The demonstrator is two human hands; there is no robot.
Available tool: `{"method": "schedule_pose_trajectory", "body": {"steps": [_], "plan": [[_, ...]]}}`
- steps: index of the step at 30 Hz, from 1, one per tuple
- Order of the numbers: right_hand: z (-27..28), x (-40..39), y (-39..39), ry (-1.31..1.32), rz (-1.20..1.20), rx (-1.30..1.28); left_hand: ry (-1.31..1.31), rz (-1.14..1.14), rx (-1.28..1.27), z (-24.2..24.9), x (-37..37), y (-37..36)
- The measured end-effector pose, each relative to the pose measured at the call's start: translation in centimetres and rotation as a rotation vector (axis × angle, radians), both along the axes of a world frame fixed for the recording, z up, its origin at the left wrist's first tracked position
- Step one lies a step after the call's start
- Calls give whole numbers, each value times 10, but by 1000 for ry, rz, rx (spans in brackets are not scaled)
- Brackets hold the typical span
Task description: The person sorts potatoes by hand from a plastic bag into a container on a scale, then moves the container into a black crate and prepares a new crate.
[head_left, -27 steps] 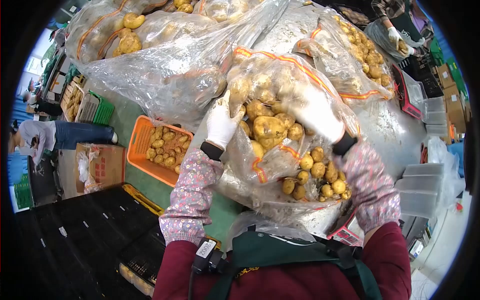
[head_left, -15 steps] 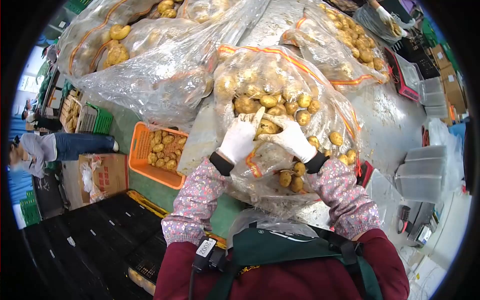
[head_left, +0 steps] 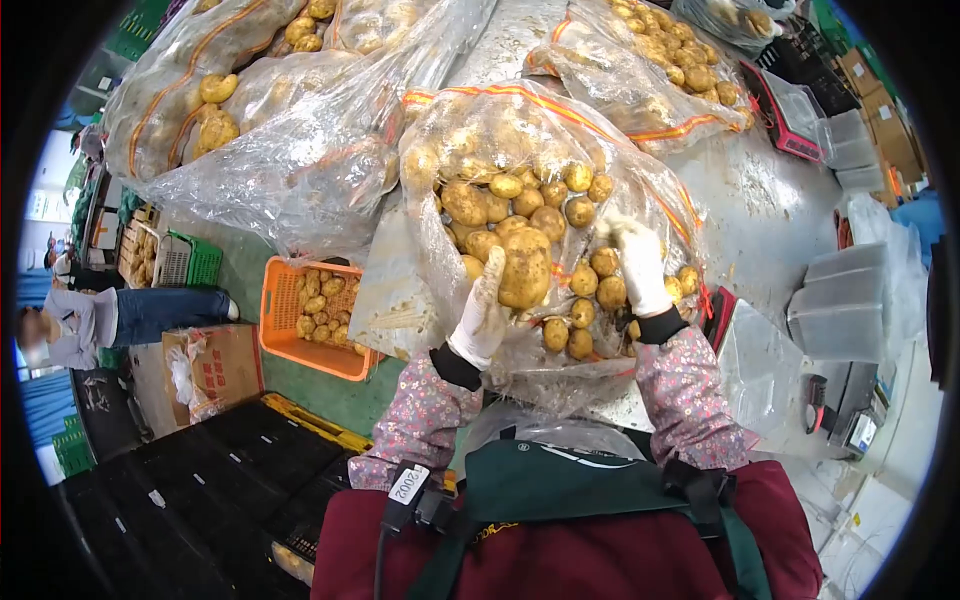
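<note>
My left hand (head_left: 480,318), in a white glove, is closed along the left side of a large potato (head_left: 525,268), which sits in front of the other potatoes. My right hand (head_left: 642,270), gloved too, is over the right part of the opened clear plastic bag (head_left: 445,140). Its fingers bend to the left and look smeared, so I cannot make out whether they grip anything. Several smaller potatoes (head_left: 582,283) lie between the two hands. More potatoes fill the bag behind them, some under the plastic.
Other plastic bags of potatoes (head_left: 215,130) stand on the metal table (head_left: 775,215). An orange crate (head_left: 315,361) with potatoes is on the left, near black crates (head_left: 200,480). A red scale (head_left: 785,112) lies at right. Another person (head_left: 80,325) is at far left.
My hands, close together over the potatoes before, have moved apart. The left now has the large potato at its side; the right has shifted right. More potatoes show in the bag opening.
</note>
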State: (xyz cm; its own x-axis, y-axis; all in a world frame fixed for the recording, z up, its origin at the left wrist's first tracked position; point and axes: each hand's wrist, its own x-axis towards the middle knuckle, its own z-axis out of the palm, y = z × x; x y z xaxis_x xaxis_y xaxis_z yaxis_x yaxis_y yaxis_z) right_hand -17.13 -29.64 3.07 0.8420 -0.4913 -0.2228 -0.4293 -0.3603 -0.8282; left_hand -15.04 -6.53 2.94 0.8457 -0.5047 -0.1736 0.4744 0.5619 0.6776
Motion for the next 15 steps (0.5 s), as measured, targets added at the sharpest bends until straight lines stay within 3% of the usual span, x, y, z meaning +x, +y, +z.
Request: {"method": "schedule_pose_trajectory", "body": {"steps": [2,4,5,6,7,8,9,10,12,13,14,15], "plan": [[12,-5,29,-307,5,621,111,-81,-3,2,2,-7],[31,-11,52,-173,66,872,119,-120,313,-7,-1,-13],[22,-14,61,-282,135,730,-58,-91,333,-16,-3,-14],[21,-14,70,-389,204,585,-57,-96,336,-19,-6,-15],[22,-15,74,-335,53,831,-263,-31,464,-22,-10,-17],[24,-18,73,-335,45,833,-471,33,586,-25,-13,-18],[29,-21,73,-280,-58,939,-942,78,808,-25,-8,-13],[30,-24,72,-224,-161,1044,-942,70,806,-26,-6,-10],[28,-28,65,-256,-171,1077,-404,77,802,-19,-1,-3],[25,-32,61,-304,-38,854,-792,192,1041,-10,9,3],[20,-36,55,-348,96,630,-1122,94,1451,-24,23,17],[-4,-31,40,-275,-218,1496,-1298,78,1593,-31,34,27]]}}
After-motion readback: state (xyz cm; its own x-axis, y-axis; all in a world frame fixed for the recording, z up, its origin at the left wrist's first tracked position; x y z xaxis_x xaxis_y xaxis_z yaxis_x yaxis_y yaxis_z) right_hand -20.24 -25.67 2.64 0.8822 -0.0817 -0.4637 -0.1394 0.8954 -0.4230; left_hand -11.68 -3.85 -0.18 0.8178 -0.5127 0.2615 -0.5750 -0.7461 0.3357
